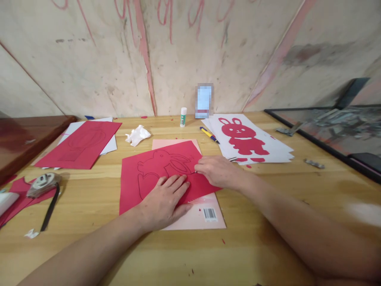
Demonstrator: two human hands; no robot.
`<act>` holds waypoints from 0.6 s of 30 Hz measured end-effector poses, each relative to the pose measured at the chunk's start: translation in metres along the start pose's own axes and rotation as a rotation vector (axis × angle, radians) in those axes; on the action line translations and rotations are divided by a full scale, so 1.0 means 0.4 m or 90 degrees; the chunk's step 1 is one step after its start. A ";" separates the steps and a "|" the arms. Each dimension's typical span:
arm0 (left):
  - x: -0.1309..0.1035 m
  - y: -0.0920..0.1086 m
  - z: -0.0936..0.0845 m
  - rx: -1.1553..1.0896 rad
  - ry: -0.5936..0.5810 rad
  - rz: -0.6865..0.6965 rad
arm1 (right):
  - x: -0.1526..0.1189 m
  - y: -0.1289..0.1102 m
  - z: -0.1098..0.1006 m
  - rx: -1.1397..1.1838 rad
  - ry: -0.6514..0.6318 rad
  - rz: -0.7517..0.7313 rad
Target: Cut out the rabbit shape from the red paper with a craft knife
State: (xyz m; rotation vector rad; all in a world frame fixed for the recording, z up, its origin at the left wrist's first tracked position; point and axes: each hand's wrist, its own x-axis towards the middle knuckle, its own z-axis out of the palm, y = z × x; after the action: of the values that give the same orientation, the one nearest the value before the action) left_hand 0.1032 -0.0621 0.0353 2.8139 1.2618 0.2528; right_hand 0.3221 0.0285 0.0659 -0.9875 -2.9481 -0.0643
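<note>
A red sheet of paper [154, 174] with a rabbit outlined in dark lines lies at an angle on a pale pink booklet [218, 222]. My left hand [168, 198] rests flat on the lower part of the sheet, its fingers stretched out below the rabbit's ears. At the sheet's right side, my right hand [216, 171] is closed in a pinch around a thin pointed tool [195, 172]. Only its small dark tip shows, touching the paper near the ear lines; the fingers hide the rest.
White sheets [276, 155] bearing a red cut-out rabbit [242, 135] lie at right. Behind are a glue stick [183, 117], a yellow-blue pen [209, 135], crumpled tissue [137, 135] and an upright phone [204, 100]. Another drawn red sheet [80, 145] and a tape measure [44, 184] lie left.
</note>
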 end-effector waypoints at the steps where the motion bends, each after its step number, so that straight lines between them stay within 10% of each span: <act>1: -0.001 -0.001 0.001 0.001 0.004 0.001 | 0.001 0.000 -0.001 0.005 0.001 0.002; 18: 0.003 -0.003 -0.002 0.000 -0.020 0.007 | 0.000 0.000 -0.009 0.004 -0.007 0.005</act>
State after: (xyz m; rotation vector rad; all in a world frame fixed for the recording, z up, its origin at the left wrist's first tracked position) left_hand 0.1031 -0.0603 0.0362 2.8148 1.2399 0.2084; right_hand 0.3223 0.0283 0.0694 -1.0028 -2.9520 -0.0508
